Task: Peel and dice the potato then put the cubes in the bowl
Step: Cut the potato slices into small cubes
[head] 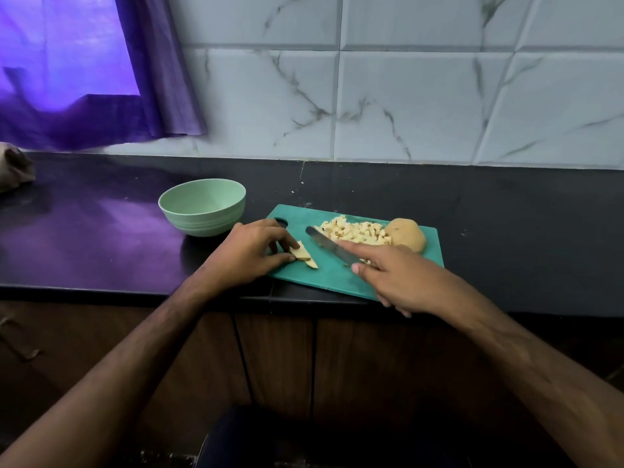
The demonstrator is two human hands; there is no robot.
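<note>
A teal cutting board [324, 275] lies on the dark counter. On it sits a pile of pale potato cubes [354, 231] and, at its right end, a potato piece with skin [407, 235]. My left hand [251, 251] pinches a thin potato slice [305, 255] at the board's left end. My right hand [401, 276] grips a knife, index finger stretched along the spine; the blade [326, 243] points up-left between the slice and the cubes. Its handle is hidden in my palm. A light green bowl [202, 207] stands left of the board and looks empty.
The marble-tiled wall runs behind the counter. A purple curtain [101, 79] hangs at the upper left, with a brown cloth bundle [13, 173] at the counter's far left. The counter's front edge [135, 288] runs just below my wrists, above wooden cabinet doors.
</note>
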